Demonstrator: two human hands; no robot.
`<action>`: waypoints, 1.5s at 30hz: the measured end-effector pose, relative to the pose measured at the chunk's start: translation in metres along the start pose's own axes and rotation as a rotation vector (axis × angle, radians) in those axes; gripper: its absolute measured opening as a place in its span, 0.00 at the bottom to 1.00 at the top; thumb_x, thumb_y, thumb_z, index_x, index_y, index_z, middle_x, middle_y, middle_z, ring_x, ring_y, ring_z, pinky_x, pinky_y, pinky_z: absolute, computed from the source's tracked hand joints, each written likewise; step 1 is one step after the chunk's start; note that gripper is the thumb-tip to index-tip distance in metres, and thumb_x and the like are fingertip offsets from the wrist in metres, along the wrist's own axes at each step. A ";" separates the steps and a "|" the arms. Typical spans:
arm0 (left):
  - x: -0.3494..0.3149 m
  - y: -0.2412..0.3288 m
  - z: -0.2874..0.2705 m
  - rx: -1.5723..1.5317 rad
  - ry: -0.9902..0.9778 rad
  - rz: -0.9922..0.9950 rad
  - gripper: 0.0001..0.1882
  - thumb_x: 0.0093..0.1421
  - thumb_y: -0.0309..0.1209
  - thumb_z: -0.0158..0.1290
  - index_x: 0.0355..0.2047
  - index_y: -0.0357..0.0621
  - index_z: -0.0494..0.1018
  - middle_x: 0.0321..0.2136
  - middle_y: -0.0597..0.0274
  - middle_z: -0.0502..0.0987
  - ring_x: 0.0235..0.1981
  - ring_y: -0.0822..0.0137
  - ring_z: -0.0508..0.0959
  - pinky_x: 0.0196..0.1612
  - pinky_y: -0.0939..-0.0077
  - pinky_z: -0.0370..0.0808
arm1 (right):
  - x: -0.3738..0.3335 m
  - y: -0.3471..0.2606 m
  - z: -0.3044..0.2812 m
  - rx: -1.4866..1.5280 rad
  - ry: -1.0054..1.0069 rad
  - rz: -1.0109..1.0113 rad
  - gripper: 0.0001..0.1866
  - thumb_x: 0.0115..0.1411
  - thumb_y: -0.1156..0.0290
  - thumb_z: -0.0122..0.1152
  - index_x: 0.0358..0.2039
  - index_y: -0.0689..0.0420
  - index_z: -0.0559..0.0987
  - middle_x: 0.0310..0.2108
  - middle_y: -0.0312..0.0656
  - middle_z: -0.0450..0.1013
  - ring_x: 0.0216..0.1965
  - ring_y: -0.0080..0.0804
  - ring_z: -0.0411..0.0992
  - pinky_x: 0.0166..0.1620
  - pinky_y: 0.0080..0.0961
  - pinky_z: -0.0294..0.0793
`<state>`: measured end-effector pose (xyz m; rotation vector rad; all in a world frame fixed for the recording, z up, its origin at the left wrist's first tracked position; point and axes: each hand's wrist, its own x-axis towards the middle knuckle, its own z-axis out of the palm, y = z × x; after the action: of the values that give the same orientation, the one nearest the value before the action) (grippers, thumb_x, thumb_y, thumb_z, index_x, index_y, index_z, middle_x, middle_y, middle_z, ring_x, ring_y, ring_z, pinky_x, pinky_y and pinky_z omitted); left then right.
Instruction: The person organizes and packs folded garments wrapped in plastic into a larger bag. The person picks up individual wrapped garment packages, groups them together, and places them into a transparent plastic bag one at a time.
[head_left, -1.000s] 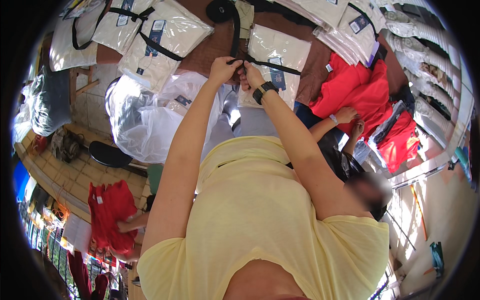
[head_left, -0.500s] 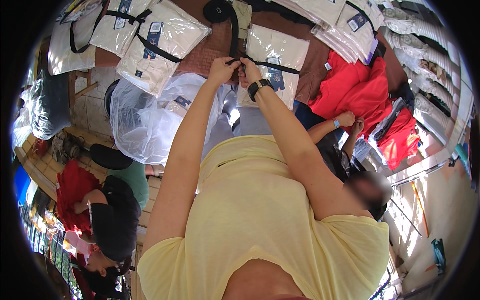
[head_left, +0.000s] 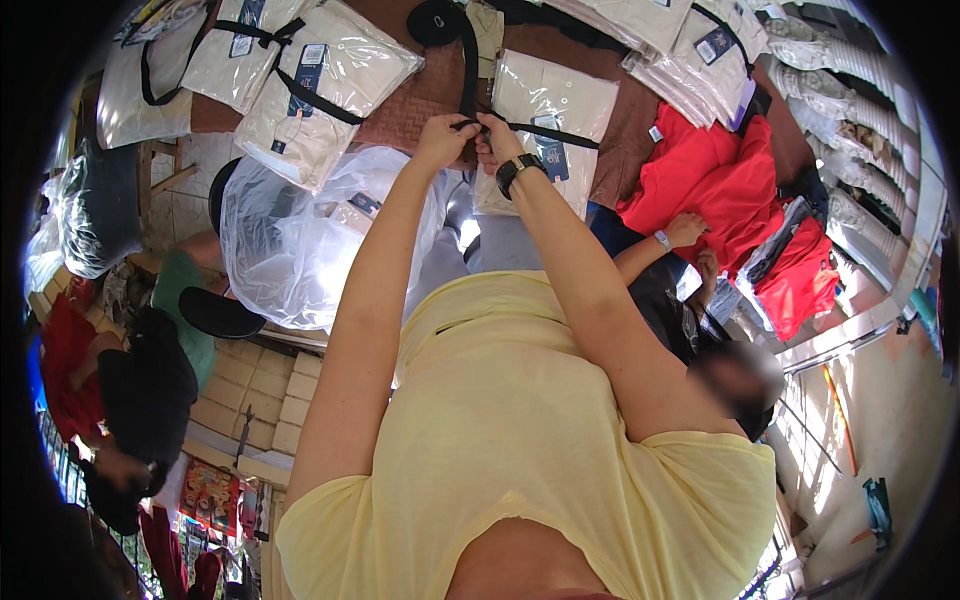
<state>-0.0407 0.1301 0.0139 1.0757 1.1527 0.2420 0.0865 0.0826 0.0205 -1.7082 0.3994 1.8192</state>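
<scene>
Both of my hands meet over the left edge of a plastic-wrapped pack of cream garments (head_left: 575, 95) with a dark tag. A black fabric strip (head_left: 560, 134) runs across this pack and up to a black roll (head_left: 434, 22) at the far side. My left hand (head_left: 443, 142) pinches the strip at the pack's edge. My right hand (head_left: 497, 143), with a dark watch on its wrist, grips the strip right beside it. The fingertips are close together, so the exact shape of the strip between them is hidden.
More wrapped cream packs tied with black strips (head_left: 320, 85) lie left and far right on the brown-covered table (head_left: 395, 125). Translucent plastic (head_left: 290, 235) bulges below them. On my right a co-worker's hands (head_left: 686, 230) touch red fabric (head_left: 700, 180). Another person (head_left: 150, 370) is at the left.
My hands stay nearly in place on the strip. The person at the left has moved further left with the red cloth. The co-worker's hands on the right have shifted slightly over the red fabric.
</scene>
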 end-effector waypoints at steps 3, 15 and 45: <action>0.007 -0.016 -0.004 -0.017 -0.018 0.015 0.10 0.56 0.29 0.56 0.35 0.34 0.77 0.25 0.61 0.79 0.25 0.77 0.75 0.29 0.83 0.71 | -0.002 -0.003 0.003 -0.014 -0.005 0.033 0.22 0.53 0.49 0.57 0.14 0.48 0.64 0.09 0.28 0.58 0.07 0.18 0.50 0.11 0.21 0.44; 0.010 0.004 -0.035 0.441 0.029 0.167 0.17 0.51 0.33 0.60 0.39 0.35 0.77 0.35 0.49 0.78 0.36 0.51 0.78 0.41 0.63 0.73 | -0.016 -0.001 0.014 -0.193 0.019 -0.096 0.23 0.55 0.45 0.55 0.15 0.49 0.67 0.08 0.27 0.55 0.07 0.16 0.48 0.12 0.19 0.42; -0.028 -0.012 0.059 -0.026 0.037 0.260 0.42 0.40 0.36 0.71 0.52 0.35 0.62 0.46 0.53 0.74 0.48 0.61 0.74 0.53 0.70 0.69 | -0.050 0.012 -0.169 0.011 -0.004 -0.815 0.34 0.44 0.77 0.74 0.52 0.60 0.68 0.46 0.41 0.73 0.46 0.32 0.71 0.49 0.28 0.73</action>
<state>-0.0085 0.0724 0.0221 1.2024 1.0384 0.4810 0.2128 -0.0389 0.0463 -1.5325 -0.2688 1.2066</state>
